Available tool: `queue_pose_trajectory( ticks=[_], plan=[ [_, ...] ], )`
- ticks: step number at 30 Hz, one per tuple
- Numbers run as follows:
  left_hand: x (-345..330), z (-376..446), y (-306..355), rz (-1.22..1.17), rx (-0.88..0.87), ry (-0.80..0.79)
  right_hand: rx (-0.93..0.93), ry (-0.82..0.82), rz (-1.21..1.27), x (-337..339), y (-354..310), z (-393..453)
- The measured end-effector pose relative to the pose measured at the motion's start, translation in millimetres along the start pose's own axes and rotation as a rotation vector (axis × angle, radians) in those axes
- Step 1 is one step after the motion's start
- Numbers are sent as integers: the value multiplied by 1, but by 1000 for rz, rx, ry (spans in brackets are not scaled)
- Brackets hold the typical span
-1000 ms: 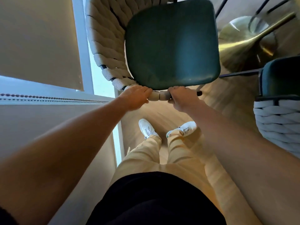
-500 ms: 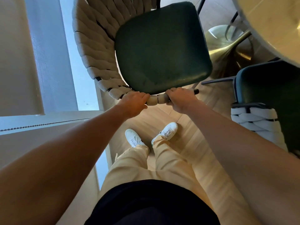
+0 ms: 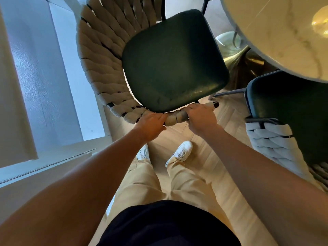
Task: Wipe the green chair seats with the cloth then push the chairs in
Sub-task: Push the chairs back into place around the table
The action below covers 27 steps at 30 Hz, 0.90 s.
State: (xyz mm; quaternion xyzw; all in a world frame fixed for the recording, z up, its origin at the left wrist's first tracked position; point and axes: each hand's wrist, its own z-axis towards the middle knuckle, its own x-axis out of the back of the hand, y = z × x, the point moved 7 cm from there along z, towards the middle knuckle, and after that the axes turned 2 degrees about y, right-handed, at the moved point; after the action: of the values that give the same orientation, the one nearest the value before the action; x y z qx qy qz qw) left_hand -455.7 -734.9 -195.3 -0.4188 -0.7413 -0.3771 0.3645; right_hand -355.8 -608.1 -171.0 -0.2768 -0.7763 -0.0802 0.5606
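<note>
- the left hand (image 3: 151,126) grips the rope-wrapped top rail (image 3: 173,118) of the near chair's back, its fingers curled over the rail from the person's side.
- the right hand (image 3: 201,119) grips the same rail just beside the left, nearer the rail's dark bare end (image 3: 216,104); a short stretch of wrapped rail shows between the two hands.
- the green chair seat (image 3: 174,61) lies beyond the hands, seen from above, dark and slightly shiny along its near edge.
- the woven rope backrest (image 3: 104,64) curves round the seat's left side from the rail up toward the top of the view.
- the far right corner of the seat is near the rim of the round marble counter (image 3: 276,32), which fills the upper right; whether the seat reaches under it i cannot tell.
- a brass pedestal base (image 3: 236,55) shows beneath the counter, between the seat and the counter's rim.
- a second green chair (image 3: 291,110) stands at the right, partly under the counter, its rope back (image 3: 271,139) facing the person's right arm.
- no cloth shows in either hand.
- below the hands are beige trousers (image 3: 142,185) and white shoes (image 3: 181,151) on a pale wooden floor (image 3: 218,176).
- a window with a blind and bead chain (image 3: 46,167) runs along the left.
</note>
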Motion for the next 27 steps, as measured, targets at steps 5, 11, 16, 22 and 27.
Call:
queue_pose_trajectory(
  ticks=[5,11,16,22,27],
  plan=[
    [2,4,-2,22,-49,-84,-201,170,185,0,-9,-17],
    [13,-9,-17,133,-222,-124,-627,477,530,5,-31,-55],
    [16,-25,-63,137,-377,-172,-1165,326,1224,-36,-60,-51],
    [31,-34,-96,206,-537,-124,-1289,263,1686,-62,-87,-22],
    [33,-24,-92,217,-595,-200,-1302,267,1671,-62,-77,-15]
  ],
)
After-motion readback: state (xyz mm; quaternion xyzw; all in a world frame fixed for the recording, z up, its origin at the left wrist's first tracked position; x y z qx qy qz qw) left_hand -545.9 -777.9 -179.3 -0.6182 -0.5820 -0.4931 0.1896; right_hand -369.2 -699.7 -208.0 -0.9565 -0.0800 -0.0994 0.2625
